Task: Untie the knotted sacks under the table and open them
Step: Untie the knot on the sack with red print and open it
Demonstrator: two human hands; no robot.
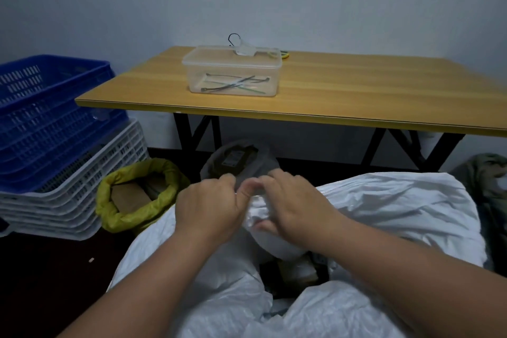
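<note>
Fingers (227, 181) of the left hand (211, 206) curling tight, pinching the bunched neck of the white sack (384, 206); fingers of the right hand (290, 200) curling over the same twisted bunch from the other side, thumb tucking underneath. Both hands meeting thumb to thumb over the gathered white fabric, knuckles nearly touching. Bunched neck slightly blurred, so not possible to tell whether a knot is in it.

White sack lying in the foreground on the dark floor, in front of the table (329, 90) rather than beneath it, bulging wide to the right and spreading down toward the lower edge of the view. Lying just beyond the hands, under the table's front edge, a grey sack (247, 159) with its mouth gaping, something dark showing inside. Sitting to the left of that, a yellow sack (131, 217) with its rim rolled open, brown blocks showing inside.

Resting on the tabletop, a clear plastic box (233, 71) holding cable ties (236, 85), a hanger (241, 45) lying across its lid. Stacking at the far left, blue crates (49, 118) over white crates (76, 195).
</note>
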